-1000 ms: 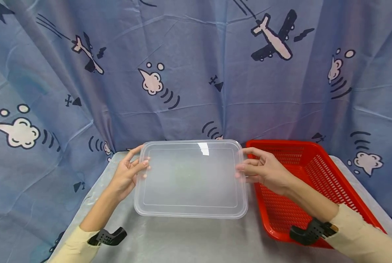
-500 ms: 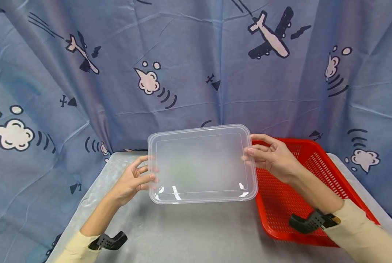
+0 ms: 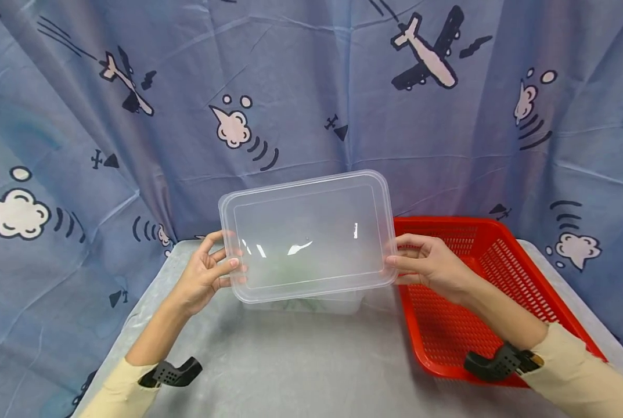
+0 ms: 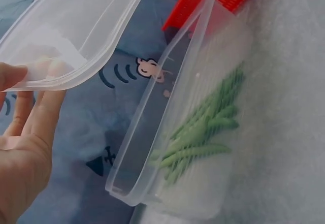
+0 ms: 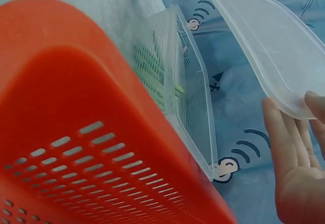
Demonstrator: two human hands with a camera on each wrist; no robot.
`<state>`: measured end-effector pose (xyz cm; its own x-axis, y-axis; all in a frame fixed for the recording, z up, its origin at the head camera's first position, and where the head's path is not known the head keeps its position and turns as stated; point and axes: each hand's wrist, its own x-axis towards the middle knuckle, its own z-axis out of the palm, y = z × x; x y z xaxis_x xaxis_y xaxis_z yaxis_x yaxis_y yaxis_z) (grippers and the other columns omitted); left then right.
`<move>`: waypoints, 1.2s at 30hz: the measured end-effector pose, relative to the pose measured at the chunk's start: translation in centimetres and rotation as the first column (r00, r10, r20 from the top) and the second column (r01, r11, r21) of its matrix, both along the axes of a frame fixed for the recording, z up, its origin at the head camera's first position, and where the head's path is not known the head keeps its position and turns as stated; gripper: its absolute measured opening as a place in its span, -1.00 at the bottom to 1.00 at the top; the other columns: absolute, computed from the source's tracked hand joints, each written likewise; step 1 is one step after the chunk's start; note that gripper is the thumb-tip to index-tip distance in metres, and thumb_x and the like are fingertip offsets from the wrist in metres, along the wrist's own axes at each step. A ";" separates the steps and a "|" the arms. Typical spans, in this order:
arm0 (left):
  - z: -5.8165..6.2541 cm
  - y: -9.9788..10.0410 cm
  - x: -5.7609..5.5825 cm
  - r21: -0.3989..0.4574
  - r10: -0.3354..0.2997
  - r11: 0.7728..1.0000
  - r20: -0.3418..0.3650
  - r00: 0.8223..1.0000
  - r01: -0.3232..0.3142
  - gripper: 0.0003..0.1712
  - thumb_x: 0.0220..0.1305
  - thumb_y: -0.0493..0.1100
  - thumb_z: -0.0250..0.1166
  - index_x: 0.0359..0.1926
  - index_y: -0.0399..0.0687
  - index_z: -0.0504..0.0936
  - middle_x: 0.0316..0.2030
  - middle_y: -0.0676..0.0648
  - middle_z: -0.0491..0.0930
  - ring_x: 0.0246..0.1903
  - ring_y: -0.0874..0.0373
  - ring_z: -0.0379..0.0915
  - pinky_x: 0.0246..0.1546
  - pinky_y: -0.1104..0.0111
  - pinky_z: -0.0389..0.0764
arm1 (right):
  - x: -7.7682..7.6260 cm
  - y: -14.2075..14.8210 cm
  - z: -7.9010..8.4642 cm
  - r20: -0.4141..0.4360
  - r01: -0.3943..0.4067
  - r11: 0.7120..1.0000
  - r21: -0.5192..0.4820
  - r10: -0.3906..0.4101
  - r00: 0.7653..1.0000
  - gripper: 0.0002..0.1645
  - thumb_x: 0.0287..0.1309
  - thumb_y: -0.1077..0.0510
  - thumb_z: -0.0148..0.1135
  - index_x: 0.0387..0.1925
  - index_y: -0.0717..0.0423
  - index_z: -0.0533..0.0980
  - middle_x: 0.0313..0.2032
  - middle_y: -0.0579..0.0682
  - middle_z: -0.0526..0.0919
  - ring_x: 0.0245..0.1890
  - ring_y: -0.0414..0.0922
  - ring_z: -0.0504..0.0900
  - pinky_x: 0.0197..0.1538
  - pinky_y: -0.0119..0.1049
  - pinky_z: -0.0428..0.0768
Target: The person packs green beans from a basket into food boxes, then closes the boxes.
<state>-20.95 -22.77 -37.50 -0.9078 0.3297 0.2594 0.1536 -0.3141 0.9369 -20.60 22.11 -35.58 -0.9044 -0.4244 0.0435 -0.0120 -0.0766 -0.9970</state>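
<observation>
A clear plastic lid [image 3: 306, 232] is held up and tilted between both hands. My left hand [image 3: 205, 273] pinches its left edge, the thumb on the near face and the other fingers behind. On the opposite edge, my right hand [image 3: 431, 264] grips it in the same way. Below and behind the lid stands a clear plastic container [image 3: 337, 303], mostly covered by it in the head view. The left wrist view shows the container open-topped, with green bean pods [image 4: 203, 127] lying inside, apart from the raised lid.
A red perforated basket [image 3: 463, 348] stands at the right of the grey-covered table [image 3: 301, 366], under the right forearm. Behind the table hangs a blue curtain [image 3: 290, 75] with airplane prints.
Both hands have raised the lid and tipped it so its right side is higher. It shifted right at first, then back left. The container's lower part now shows beneath it.
</observation>
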 end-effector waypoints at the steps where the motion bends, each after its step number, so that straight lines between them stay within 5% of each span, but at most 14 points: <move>1: 0.0 0.0 0.0 -0.004 0.008 1.000 0.008 1.000 -0.008 -0.38 0.40 -0.59 0.08 0.31 0.05 0.36 -0.04 -0.13 0.56 -0.21 0.02 0.67 -0.20 0.07 0.67 | 0.0 -0.1 -0.1 -0.002 0.011 1.000 0.007 -0.011 1.000 -0.74 0.30 0.40 0.30 0.00 0.21 0.62 -0.15 0.23 0.73 -0.19 0.10 0.74 -0.06 0.07 0.62; 10: -0.4 0.1 -0.1 -0.053 0.055 0.997 0.092 0.994 -0.050 -0.46 0.47 -0.45 0.11 0.34 0.07 0.35 0.03 -0.18 0.59 -0.14 -0.02 0.66 -0.09 0.01 0.63 | -0.5 -0.2 0.0 -0.071 0.047 0.998 0.048 -0.044 0.997 -0.68 0.27 0.37 0.34 0.06 0.30 0.59 -0.13 0.24 0.71 -0.20 0.11 0.73 -0.10 0.05 0.64; 24: 0.0 -0.8 -0.1 -0.097 -0.031 0.995 0.080 0.996 0.039 -0.55 0.52 -0.29 0.09 0.36 -0.02 0.34 0.25 -0.32 0.44 0.17 -0.23 0.48 0.09 -0.04 0.52 | -2.2 0.6 0.2 -0.225 0.065 0.996 0.060 -0.050 0.973 -0.66 0.26 0.41 0.34 0.07 0.37 0.59 -0.08 0.21 0.71 -0.15 0.08 0.73 -0.10 -0.01 0.64; 36: 0.3 -1.1 -0.2 -0.114 -0.032 0.993 0.098 0.995 0.043 -0.54 0.56 -0.25 0.06 0.40 -0.13 0.29 0.32 -0.34 0.31 0.27 -0.38 0.30 0.14 -0.05 0.46 | -2.9 1.0 -0.3 -0.196 0.043 0.997 -0.070 -0.056 0.979 -0.70 0.20 0.56 0.27 -0.03 0.38 0.63 -0.15 0.13 0.72 -0.18 0.02 0.74 -0.10 0.03 0.64</move>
